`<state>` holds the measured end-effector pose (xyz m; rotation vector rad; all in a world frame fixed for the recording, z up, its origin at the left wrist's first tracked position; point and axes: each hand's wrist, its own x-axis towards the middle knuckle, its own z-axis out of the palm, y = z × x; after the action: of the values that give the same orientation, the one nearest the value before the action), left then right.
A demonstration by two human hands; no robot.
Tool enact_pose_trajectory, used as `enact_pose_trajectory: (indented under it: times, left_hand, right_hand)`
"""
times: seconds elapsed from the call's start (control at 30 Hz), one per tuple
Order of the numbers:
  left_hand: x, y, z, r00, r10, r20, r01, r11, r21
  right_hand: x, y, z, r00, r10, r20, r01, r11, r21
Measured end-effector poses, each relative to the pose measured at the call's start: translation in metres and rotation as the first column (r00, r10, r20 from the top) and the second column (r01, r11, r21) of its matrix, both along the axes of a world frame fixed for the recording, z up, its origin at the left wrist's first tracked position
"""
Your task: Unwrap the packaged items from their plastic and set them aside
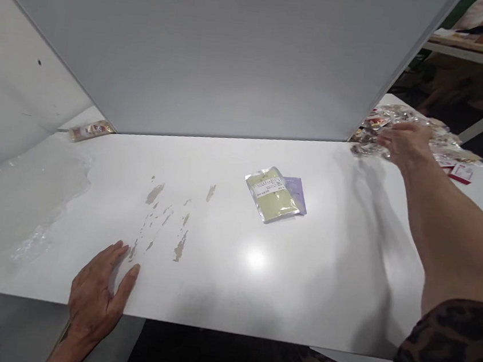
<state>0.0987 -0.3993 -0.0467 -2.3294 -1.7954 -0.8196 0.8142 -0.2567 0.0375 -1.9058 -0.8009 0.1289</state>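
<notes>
My left hand (99, 291) rests at the front edge of the white table, thumb apart from the outstretched fingers, holding nothing. On the right, my right hand (407, 142) reaches out to a pile of small clear-wrapped packets (440, 135). Its fingertips are blurred against the wrappers, so a hold on any packet cannot be made out. Near the middle of the table lies a flat green sachet (272, 198) with a white label and silvery edges. It partly covers a purple sachet (298, 194).
A tall grey panel (237, 59) stands along the back of the table (212, 293). A wrapped packet (91, 130) lies at the back left corner. Clear plastic sheeting (14, 209) spreads over the left end. Red-and-white packets (461, 173) lie beside the pile, near a shelf frame (479, 56).
</notes>
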Motion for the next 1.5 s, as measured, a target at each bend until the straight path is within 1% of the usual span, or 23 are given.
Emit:
enact_pose_trajectory:
  times: [0.1,0.17,0.27,0.37,0.47,0.53,0.6,0.7,0.77,0.83,0.87,0.93,1.0,1.03,1.1,1.17,1.2,1.23,1.3,1.33,1.37,1.43,1.5]
  left_hand:
    - [0.008,-0.002,0.002,1.000,0.015,0.009,-0.015,1.000,0.002]
    - [0.013,-0.003,0.004,0.999,0.023,0.026,-0.023,1.000,-0.006]
    - [0.019,-0.004,0.007,0.998,0.028,0.053,-0.027,1.000,-0.007]
    - [0.023,-0.003,0.007,0.998,0.023,0.066,-0.023,1.000,-0.001]
    - [0.025,-0.002,0.004,0.998,0.018,0.067,-0.019,1.000,0.015]
    - [0.026,-0.002,0.002,0.998,0.009,0.069,-0.011,1.000,0.024]
    - [0.026,-0.003,0.000,0.997,-0.002,0.078,0.000,1.000,0.026]
    - [0.028,-0.004,0.000,0.995,-0.010,0.104,0.007,1.000,0.025]
    - [0.029,-0.005,0.001,0.992,-0.015,0.124,0.013,1.000,0.019]
    - [0.029,-0.005,0.001,0.990,-0.022,0.142,0.020,1.000,0.014]
    - [0.029,-0.005,0.001,0.989,-0.025,0.148,0.023,1.000,0.014]
    - [0.029,-0.005,0.001,0.988,-0.027,0.155,0.024,1.000,0.020]
    - [0.029,-0.005,0.000,0.988,-0.025,0.155,0.021,0.999,0.025]
    - [0.029,-0.004,-0.001,0.988,-0.021,0.153,0.018,1.000,0.026]
    - [0.029,-0.004,-0.001,0.989,-0.014,0.148,0.010,1.000,0.029]
    - [0.029,-0.004,-0.001,0.990,-0.013,0.141,0.008,0.999,0.038]
    - [0.028,-0.004,-0.001,0.990,-0.016,0.137,0.010,0.999,0.044]
    - [0.027,-0.003,-0.002,0.991,-0.021,0.134,0.015,0.999,0.050]
    - [0.025,-0.003,-0.003,0.991,-0.034,0.130,0.026,0.998,0.063]
    - [0.024,-0.003,-0.003,0.991,-0.038,0.126,0.029,0.997,0.070]
    - [0.023,-0.002,-0.004,0.992,-0.040,0.120,0.031,0.997,0.077]
    - [0.021,-0.001,-0.005,0.994,-0.038,0.104,0.029,0.996,0.089]
    - [0.020,-0.001,-0.006,0.996,-0.033,0.082,0.025,0.995,0.097]
  right_hand:
    - [-0.039,-0.028,-0.014,0.964,0.017,-0.266,-0.019,1.000,-0.007]
    - [-0.073,-0.053,-0.020,0.957,0.074,-0.280,-0.095,0.994,-0.060]
    - [-0.128,-0.081,-0.023,0.960,0.202,-0.195,-0.240,0.951,-0.193]
    - [-0.179,-0.089,-0.022,0.938,0.341,-0.063,-0.335,0.841,-0.425]
    - [-0.219,-0.080,-0.024,0.905,0.418,0.077,-0.283,0.727,-0.626]
    - [-0.237,-0.071,-0.026,0.897,0.414,0.156,-0.207,0.704,-0.679]
    - [-0.248,-0.063,-0.029,0.925,0.350,0.152,-0.163,0.722,-0.673]
    - [-0.258,-0.058,-0.029,0.970,0.237,-0.056,-0.228,0.799,-0.556]
    - [-0.263,-0.060,-0.022,0.942,0.236,-0.237,-0.320,0.844,-0.431]
    - [-0.266,-0.067,-0.009,0.910,0.287,-0.299,-0.385,0.854,-0.351]
    - [-0.267,-0.072,0.000,0.915,0.318,-0.250,-0.392,0.848,-0.357]
    - [-0.265,-0.084,0.021,0.928,0.372,-0.005,-0.336,0.832,-0.442]
    - [-0.263,-0.096,0.037,0.867,0.424,0.262,-0.222,0.799,-0.558]
    - [-0.262,-0.102,0.042,0.824,0.456,0.338,-0.171,0.767,-0.618]
    - [-0.261,-0.114,0.044,0.775,0.519,0.361,-0.123,0.684,-0.719]
    - [-0.259,-0.124,0.038,0.794,0.544,0.271,-0.167,0.625,-0.763]
    - [-0.257,-0.129,0.035,0.829,0.528,0.186,-0.232,0.626,-0.744]
    - [-0.253,-0.135,0.032,0.866,0.494,0.074,-0.313,0.653,-0.689]
    - [-0.240,-0.147,0.029,0.899,0.403,-0.174,-0.433,0.752,-0.497]
    - [-0.231,-0.154,0.028,0.893,0.354,-0.276,-0.441,0.806,-0.394]
    - [-0.220,-0.162,0.028,0.887,0.301,-0.350,-0.413,0.856,-0.311]
    - [-0.191,-0.177,0.027,0.895,0.184,-0.407,-0.286,0.936,-0.206]
    - [-0.156,-0.189,0.022,0.916,0.042,-0.400,-0.109,0.983,-0.148]
